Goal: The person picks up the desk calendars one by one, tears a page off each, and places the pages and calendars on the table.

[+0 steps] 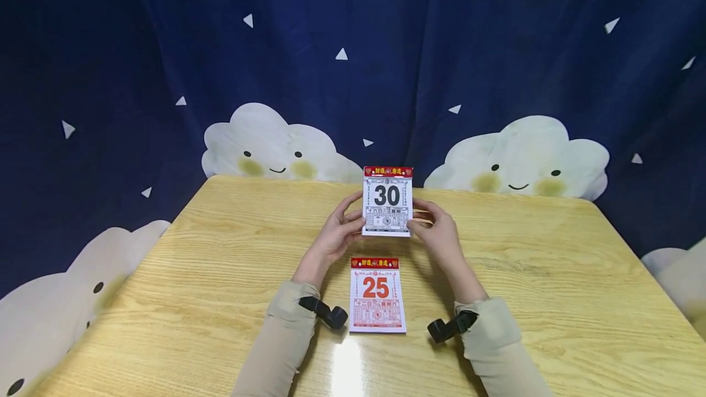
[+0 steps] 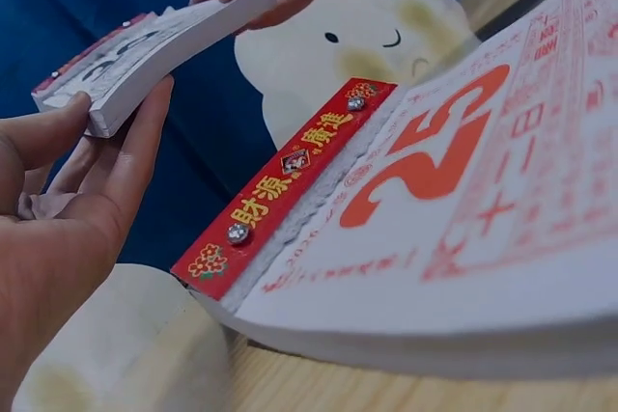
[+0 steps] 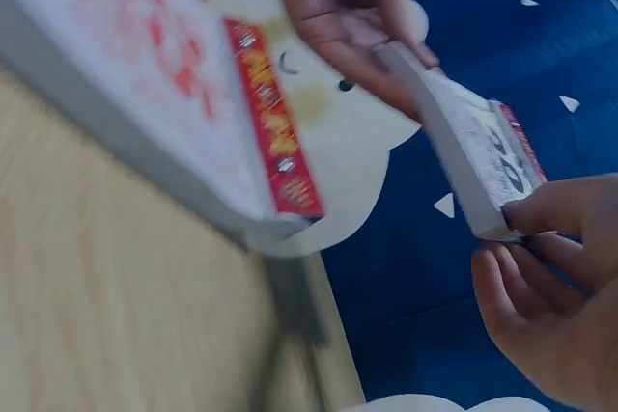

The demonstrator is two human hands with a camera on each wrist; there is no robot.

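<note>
A tear-off calendar pad [image 1: 387,201] with a red header and a black "30" is held raised above the table by both hands. My left hand [image 1: 337,231] grips its left edge, thumb on the front and fingers behind. On the opposite edge my right hand [image 1: 438,231] pinches it the same way. Both wrist views show the pad's thick white side, with the left hand [image 2: 72,229] and right hand [image 3: 560,287] at its two sides. A second calendar pad [image 1: 377,299], printed with a red "25", lies flat on the table between the forearms, touched by neither hand.
The wooden table [image 1: 220,274] spreads out on both sides of the arms. Behind it hangs a dark blue curtain [image 1: 342,5] with white triangles and smiling clouds. A black wrist camera [image 1: 331,314] sits on the left sleeve, another camera [image 1: 449,326] on the right.
</note>
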